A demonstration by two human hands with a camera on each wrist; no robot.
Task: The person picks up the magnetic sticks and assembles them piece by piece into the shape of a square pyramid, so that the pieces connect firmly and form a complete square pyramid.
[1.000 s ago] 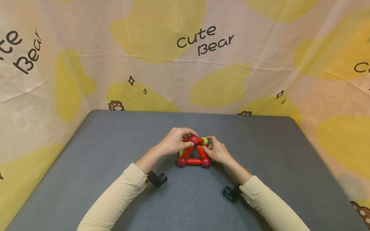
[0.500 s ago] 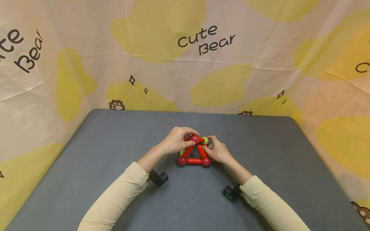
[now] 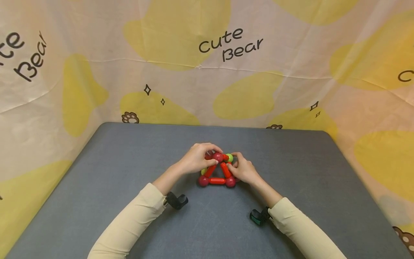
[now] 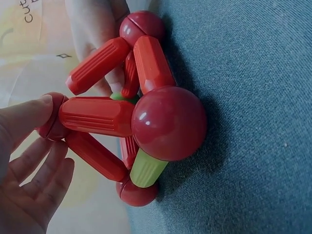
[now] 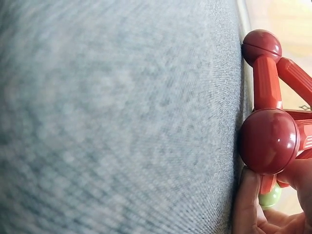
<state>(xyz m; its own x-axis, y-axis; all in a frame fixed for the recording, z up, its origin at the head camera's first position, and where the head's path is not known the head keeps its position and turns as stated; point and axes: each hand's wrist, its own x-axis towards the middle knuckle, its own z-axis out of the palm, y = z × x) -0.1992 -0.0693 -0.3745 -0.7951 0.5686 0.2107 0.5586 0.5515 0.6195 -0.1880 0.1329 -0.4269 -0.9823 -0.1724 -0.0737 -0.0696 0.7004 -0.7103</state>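
A small pyramid of red rods and dark red balls [image 3: 216, 172] stands on the grey table [image 3: 129, 172]. It has one green ball [image 3: 229, 157] at the back and a green rod [image 4: 146, 168] low on its left side. My left hand [image 3: 197, 158] curls over the apex, thumb and fingers pinching the top red ball [image 3: 217, 157]; the thumb [image 4: 24, 114] presses that ball. My right hand [image 3: 244, 171] pinches the right sloping red rod [image 3: 225, 169] next to the green ball. Its fingers [image 5: 248, 204] lie beside the front right red ball [image 5: 268, 141].
A cloth backdrop [image 3: 207, 72] printed with yellow patches and "Cute Bear" walls in the table's far edge and both sides. Black wrist camera mounts [image 3: 176, 200] sit under both cream sleeves. The grey surface stretches bare around the toy.
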